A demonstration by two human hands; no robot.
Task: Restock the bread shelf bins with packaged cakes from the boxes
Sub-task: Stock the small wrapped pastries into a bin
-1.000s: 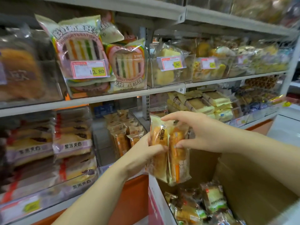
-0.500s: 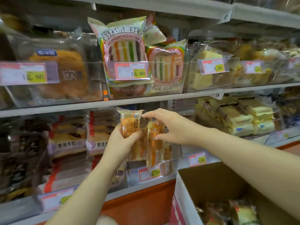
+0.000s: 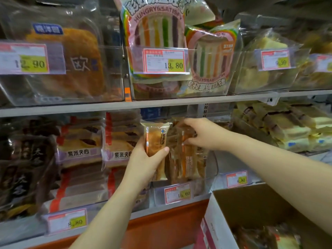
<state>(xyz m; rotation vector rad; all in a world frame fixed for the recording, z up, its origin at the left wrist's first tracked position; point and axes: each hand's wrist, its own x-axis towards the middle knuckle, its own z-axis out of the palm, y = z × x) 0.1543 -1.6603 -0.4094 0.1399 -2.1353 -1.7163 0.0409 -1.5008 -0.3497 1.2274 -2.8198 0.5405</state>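
Both your bare forearms reach forward and up, the right coming in from the side. Your left hand (image 3: 147,159) curls round a cake pack (image 3: 156,139), thumb across its front, holding it upright. Your right hand (image 3: 203,133), palm down, pinches a second pack (image 3: 186,159) between fingers and thumb.

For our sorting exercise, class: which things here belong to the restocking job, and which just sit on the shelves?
Job: left hand gripping a cake packet; right hand pinching a second packet at the clear bin; cardboard box.
Just there: rainbow toast bags; purple-rice sandwich packs; brown loaf.
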